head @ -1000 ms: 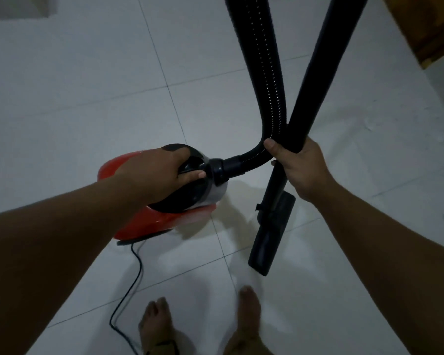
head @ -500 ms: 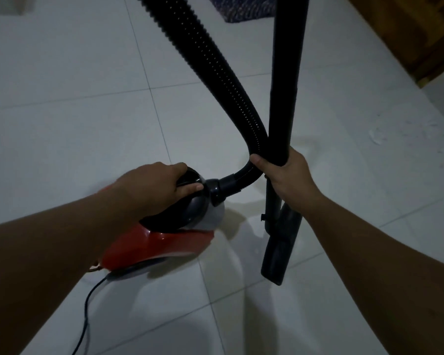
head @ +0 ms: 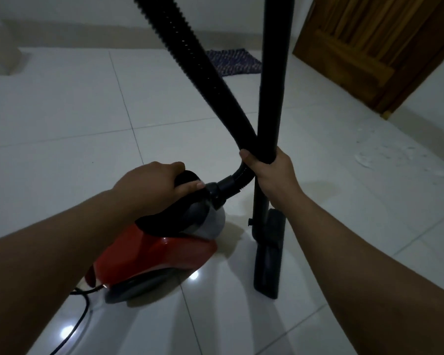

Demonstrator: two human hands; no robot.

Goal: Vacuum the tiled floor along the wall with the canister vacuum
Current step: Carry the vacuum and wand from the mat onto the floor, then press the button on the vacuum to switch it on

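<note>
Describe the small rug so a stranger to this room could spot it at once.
Start at the wooden door in the far right corner and follow the base of the back wall leftward. The small rug lies flat on the white tiled floor there, partly hidden behind the black vacuum hose. It is the only dark blue, speckled woven patch on the pale floor.

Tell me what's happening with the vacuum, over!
Left hand grips red canister vacuum handle. Right hand clamps black rigid wand and ribbed hose together. Blue woven mat ahead by wall.
</note>
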